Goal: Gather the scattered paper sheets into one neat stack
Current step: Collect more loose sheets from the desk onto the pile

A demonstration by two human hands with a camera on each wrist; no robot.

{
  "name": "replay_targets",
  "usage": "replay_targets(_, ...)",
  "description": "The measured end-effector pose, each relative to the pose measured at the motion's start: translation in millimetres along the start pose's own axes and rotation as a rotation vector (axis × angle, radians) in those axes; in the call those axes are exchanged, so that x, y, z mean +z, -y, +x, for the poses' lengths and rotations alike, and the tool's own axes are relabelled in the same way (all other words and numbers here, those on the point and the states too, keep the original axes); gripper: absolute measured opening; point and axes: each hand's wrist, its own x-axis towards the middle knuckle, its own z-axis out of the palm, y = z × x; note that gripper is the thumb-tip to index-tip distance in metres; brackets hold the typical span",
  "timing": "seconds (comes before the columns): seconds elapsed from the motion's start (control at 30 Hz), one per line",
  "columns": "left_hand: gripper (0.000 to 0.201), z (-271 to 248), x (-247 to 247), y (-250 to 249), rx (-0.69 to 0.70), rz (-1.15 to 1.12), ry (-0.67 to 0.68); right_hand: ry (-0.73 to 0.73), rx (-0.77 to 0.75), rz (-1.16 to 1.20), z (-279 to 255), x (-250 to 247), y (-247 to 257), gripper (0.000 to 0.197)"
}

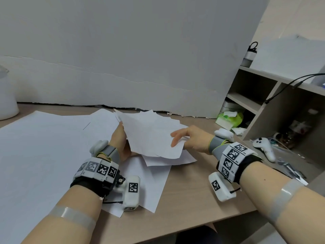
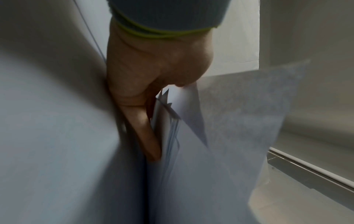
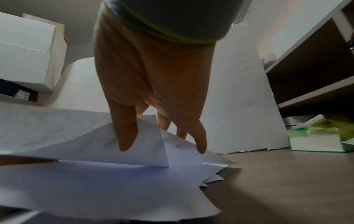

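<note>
- So mid-frame in the head view there's a messy fan of paper sheets (image 1: 149, 134), lifted off the table (image 1: 202, 199) and tilted, corners sticking out all over the place.
- The left hand (image 1: 119, 138) has it from the left edge. In the left wrist view the fingers (image 2: 147, 130) run straight along the underside of the bundle and the thumb base sits on top, so it's gripping the sheets between thumb and fingers.
- The right hand (image 1: 190, 138) is on the lower right corner of that fan. The right wrist view shows the thumb (image 3: 125, 131) on top of a curled-up corner with the other fingers behind it, so it looks like a pinch on that top sheet, fingers mostly straight.
- More sheets are flat on the table under the fan: a couple of loose sheets (image 1: 153, 180) poke out toward the bottom centre of the head view, partly under the left wrist rig.
- A big white sheet (image 1: 40, 155) covers the left half of the table, lying flat.
- Right side of the head view: an open shelf unit (image 1: 260, 95) with a green and white tissue pack (image 1: 228, 118) at its base, and a white controller (image 1: 265, 147) lying near the right wrist.
- Upper right, a bottle with a black loop handle (image 1: 250, 53) stands on top of the shelf.
- A white board (image 1: 140, 59) stands along the back of the table.
</note>
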Motion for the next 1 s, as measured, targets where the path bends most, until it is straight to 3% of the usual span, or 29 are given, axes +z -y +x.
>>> replay_targets(0.07, 0.052, 3, -2, 0, -0.034, -0.035, 0.031, 0.02, 0.023, -0.037, -1, 1, -4, 0.051)
replay_targets(0.13, 0.06, 1, -3, 1, -0.042, -0.054, 0.011, 0.042, 0.039, -0.085, -3, 1, -7, 0.063)
replay_targets(0.23, 0.042, 1, -5, 1, -0.02, -0.006, -0.045, 0.047, 0.078, -0.114, 0, 2, -20, 0.07)
replay_targets(0.33, 0.022, 4, -7, 2, -0.006, 0.098, -0.119, -0.017, 0.117, -0.076, 2, 4, -28, 0.064)
replay_targets(0.47, 0.019, 8, -8, 4, -0.023, 0.201, -0.09, -0.239, 0.182, 0.192, 1, 3, -32, 0.04)
replay_targets(0.57, 0.023, 9, -9, 5, -0.003, 0.269, -0.091, -0.478, 0.319, 0.425, 8, 4, -37, 0.044)
replay_targets(0.63, 0.029, 9, -9, 5, 0.005, 0.274, -0.091, -0.536, 0.421, 0.686, 9, 4, -38, 0.042)
replay_targets(0.8, 0.035, 7, -8, 5, 0.002, 0.26, -0.085, -0.525, 0.479, 0.96, 2, 6, -33, 0.008)
replay_targets(0.93, 0.022, 7, -7, 4, -0.009, 0.203, -0.121, -0.467, 0.557, 0.835, 7, 12, -42, 0.036)
replay_targets(1.0, 0.016, 6, -6, 3, -0.015, 0.179, -0.133, -0.445, 0.582, 0.789, 7, 12, -43, 0.035)
